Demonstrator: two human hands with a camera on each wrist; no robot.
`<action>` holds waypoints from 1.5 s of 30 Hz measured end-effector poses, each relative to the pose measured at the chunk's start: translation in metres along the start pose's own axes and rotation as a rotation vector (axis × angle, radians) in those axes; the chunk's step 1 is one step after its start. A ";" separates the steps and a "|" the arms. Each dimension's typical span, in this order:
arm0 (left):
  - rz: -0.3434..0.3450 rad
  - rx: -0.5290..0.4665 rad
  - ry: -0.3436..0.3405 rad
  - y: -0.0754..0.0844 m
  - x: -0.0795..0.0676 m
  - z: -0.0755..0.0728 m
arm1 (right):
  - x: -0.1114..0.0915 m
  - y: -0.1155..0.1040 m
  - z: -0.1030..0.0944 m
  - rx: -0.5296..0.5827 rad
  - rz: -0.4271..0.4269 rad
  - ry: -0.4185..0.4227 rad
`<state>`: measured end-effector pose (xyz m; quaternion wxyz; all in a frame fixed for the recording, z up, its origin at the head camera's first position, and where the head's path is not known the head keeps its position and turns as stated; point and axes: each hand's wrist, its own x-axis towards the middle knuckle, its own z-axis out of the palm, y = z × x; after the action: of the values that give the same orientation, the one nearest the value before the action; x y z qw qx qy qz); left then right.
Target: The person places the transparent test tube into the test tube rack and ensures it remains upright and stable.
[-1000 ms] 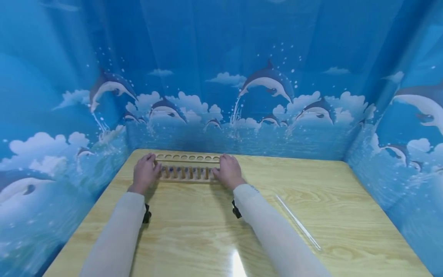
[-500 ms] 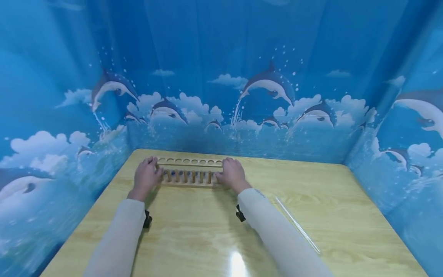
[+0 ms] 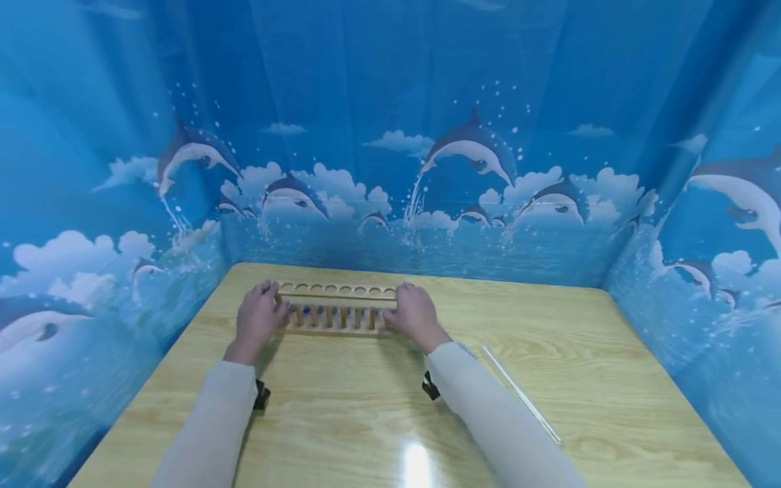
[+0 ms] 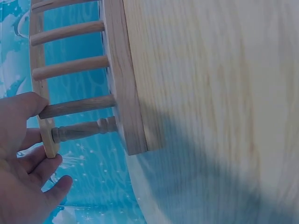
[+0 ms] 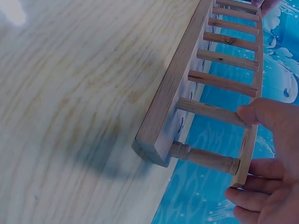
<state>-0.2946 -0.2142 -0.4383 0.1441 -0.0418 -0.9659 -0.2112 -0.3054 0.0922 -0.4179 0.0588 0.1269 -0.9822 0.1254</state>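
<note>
A wooden test tube rack (image 3: 340, 331) stands upright near the back left of the table. Its upper strip has a row of round holes, and a row of pegs rises from its base. At the rack's left end my left hand (image 3: 259, 317) grips the upper strip, thumb on the near side and fingers behind. My right hand (image 3: 417, 315) holds the other end the same way. Up close in the left wrist view, the left hand (image 4: 21, 158) pinches the strip beside a turned end post (image 4: 84, 131). Whether the base touches the table is hard to tell.
A thin clear rod (image 3: 521, 395) lies slantwise on the wooden table (image 3: 342, 420), beside my right forearm. A blue curtain (image 3: 390, 237) printed with dolphins hangs close behind the table's back edge and along both sides.
The rack has come slightly nearer to me and a little to the right, with both hands keeping their grip on its ends. The clear rod stays in its place on the table.
</note>
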 end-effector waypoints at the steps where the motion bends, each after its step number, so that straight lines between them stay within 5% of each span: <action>1: 0.003 0.000 0.002 0.001 -0.002 0.000 | -0.002 0.001 0.000 -0.003 -0.001 0.008; 31: 0.027 0.009 0.085 0.025 -0.033 0.004 | -0.040 0.011 -0.012 -0.038 -0.025 -0.008; 45: 0.079 -0.009 0.146 0.039 -0.057 0.009 | -0.067 0.023 -0.015 -0.054 -0.093 0.085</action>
<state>-0.2370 -0.1762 -0.4479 0.2220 -0.0652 -0.9494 -0.2123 -0.2462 0.1337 -0.4184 0.1098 0.1650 -0.9749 0.1013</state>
